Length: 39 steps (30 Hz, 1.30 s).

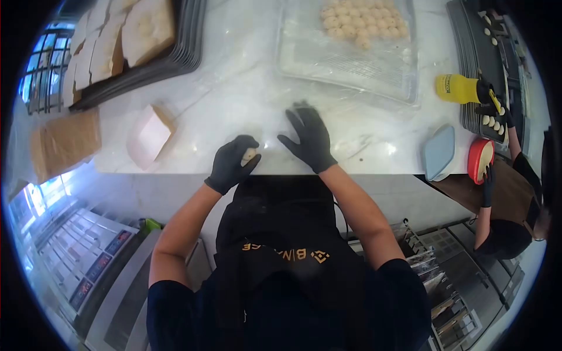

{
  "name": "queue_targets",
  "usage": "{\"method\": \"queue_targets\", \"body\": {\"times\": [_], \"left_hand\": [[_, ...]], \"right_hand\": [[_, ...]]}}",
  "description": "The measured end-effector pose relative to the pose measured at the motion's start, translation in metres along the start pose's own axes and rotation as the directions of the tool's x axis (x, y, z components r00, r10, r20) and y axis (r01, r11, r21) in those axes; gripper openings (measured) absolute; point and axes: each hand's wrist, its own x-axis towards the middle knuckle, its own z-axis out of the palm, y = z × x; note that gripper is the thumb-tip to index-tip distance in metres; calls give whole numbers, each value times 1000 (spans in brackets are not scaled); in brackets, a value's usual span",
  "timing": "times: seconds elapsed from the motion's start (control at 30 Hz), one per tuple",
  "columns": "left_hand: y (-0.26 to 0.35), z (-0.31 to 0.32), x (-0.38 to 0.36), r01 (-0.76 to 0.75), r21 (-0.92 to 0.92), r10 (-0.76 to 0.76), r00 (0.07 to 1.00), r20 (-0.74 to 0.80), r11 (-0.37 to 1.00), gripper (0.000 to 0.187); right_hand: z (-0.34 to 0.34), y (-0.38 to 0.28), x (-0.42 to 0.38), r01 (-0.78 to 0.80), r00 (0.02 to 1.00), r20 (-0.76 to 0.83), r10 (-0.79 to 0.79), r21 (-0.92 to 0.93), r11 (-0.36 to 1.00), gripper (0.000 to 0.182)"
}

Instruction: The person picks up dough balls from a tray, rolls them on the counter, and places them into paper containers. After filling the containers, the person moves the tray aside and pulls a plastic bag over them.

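My left hand (232, 163), in a black glove, is closed around a small pale dough ball (250, 155) near the front edge of the marble counter (234, 76). Part of the ball shows between thumb and fingers. To its right, my right hand (308, 137), also black-gloved, is spread over the counter with fingers apart and nothing in it. Beyond the right hand lies a clear plastic tray (345, 82), with many similar dough balls (363, 23) grouped at its far end.
Dark stacked trays (187, 52) with paper-wrapped blocks (137, 35) stand back left, near an open paper box (151, 137) and a brown package (67, 140). Rightward are a yellow bottle (456, 88), a blue-grey lid (440, 152), a red bowl (481, 159) and a co-worker (503, 205) touching it.
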Motion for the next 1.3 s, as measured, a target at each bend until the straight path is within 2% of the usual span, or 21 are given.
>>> {"method": "queue_targets", "body": {"times": [0.1,0.13,0.2,0.3,0.37,0.4,0.43,0.47,0.5,0.53,0.57,0.6,0.63,0.67,0.8,0.87,1.0,1.1,1.17,1.23,1.3], "left_hand": [[-57,-13,-29,-252,267,207,960,187,930,30],[-67,-17,-28,-258,260,213,959,189,930,30],[-75,-31,-5,-297,464,375,923,-83,834,31],[-59,4,36,-345,545,449,891,-65,764,35],[-49,36,41,-448,218,464,886,-25,867,34],[-61,39,17,-449,216,464,886,-20,867,34],[-73,38,-18,-111,-255,147,981,124,960,38],[-90,34,-39,323,-586,-86,915,395,744,42],[-92,12,-29,318,-582,-77,913,400,748,42],[-87,-19,-6,111,-49,-80,902,424,993,39],[-86,-34,10,-146,495,-104,891,443,856,36],[-83,-24,24,-146,492,-111,883,456,858,36],[-76,-7,52,-313,360,269,948,169,879,30],[-67,7,67,-504,284,562,807,-183,816,25],[-48,17,6,-506,6,506,860,-62,862,23],[-93,-2,-9,-509,72,501,859,105,858,23],[-89,-1,41,-361,337,354,931,85,869,26],[-50,33,31,-405,-77,399,913,-86,911,25],[-77,10,10,-439,23,439,899,-4,898,27],[-107,-10,-6,-526,201,495,849,187,826,29],[-90,-4,30,-505,232,508,860,53,831,28]], "right_hand": [[19,9,-55,130,987,85,-139,105,986,43],[17,38,-73,27,992,122,-27,6,1000,43],[12,67,-64,-68,984,160,84,-99,993,43],[1,49,-17,73,996,-32,-81,-185,980,41],[23,11,-12,26,999,-24,-26,0,1000,39],[26,-1,-15,-4,1000,-16,6,94,996,39],[22,5,-25,-3,1000,-22,5,95,996,39],[14,24,-48,-79,997,21,78,70,994,39],[5,44,-71,-157,986,58,155,40,987,40],[3,55,-83,-232,969,90,230,8,973,41],[10,59,-71,-245,966,89,243,8,970,41],[19,63,-43,-225,974,-1,225,-11,974,39],[27,63,-19,-194,976,-105,189,-35,980,38],[29,49,-18,-193,976,-112,188,-34,981,38],[23,6,-42,-101,994,-6,105,218,971,29],[12,43,-68,-117,993,-6,119,127,985,25],[32,47,-14,-172,979,-95,181,93,981,25],[27,7,-44,6,1000,-24,-2,167,986,26],[22,8,-49,106,994,11,-110,211,972,27],[9,48,-62,-26,1000,14,26,57,998,25],[16,45,-59,-117,993,6,117,-15,993,25]]}}
